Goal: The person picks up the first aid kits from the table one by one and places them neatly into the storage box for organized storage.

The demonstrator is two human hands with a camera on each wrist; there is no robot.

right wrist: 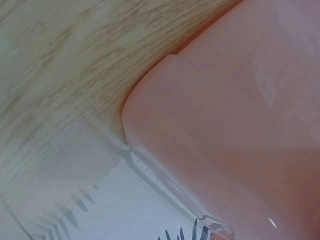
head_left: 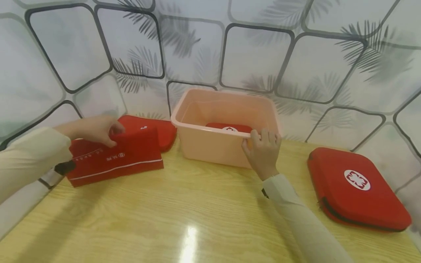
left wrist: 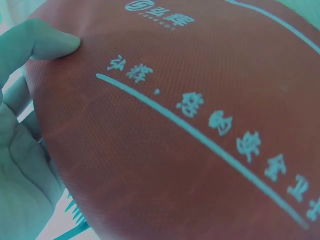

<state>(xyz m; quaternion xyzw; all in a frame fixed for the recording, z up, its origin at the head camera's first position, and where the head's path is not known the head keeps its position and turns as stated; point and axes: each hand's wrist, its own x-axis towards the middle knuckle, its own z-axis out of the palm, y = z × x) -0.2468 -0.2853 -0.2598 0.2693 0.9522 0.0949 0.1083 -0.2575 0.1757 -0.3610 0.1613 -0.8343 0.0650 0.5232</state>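
Observation:
My left hand (head_left: 93,130) pinches the top edge of a red fabric bag (head_left: 131,153) at the left. In the left wrist view the thumb (left wrist: 55,44) presses its printed front (left wrist: 150,165), with the other fingers behind the edge. White lettering and a white line run across the fabric. My right hand (head_left: 264,155) grips the near rim of a peach plastic bin (head_left: 210,144), close to its right corner. Inside the bin lies a red item (head_left: 241,127) with a white round emblem, partly hidden by the front wall. The right wrist view shows the bin's smooth wall (right wrist: 225,115).
A red zippered case (head_left: 348,197) with a white round emblem lies at the right. Another red case (head_left: 167,135) lies behind the bag, partly covered by it. Everything rests on a wood-grain table (head_left: 210,204), with a patterned wall (head_left: 197,47) close behind the bin.

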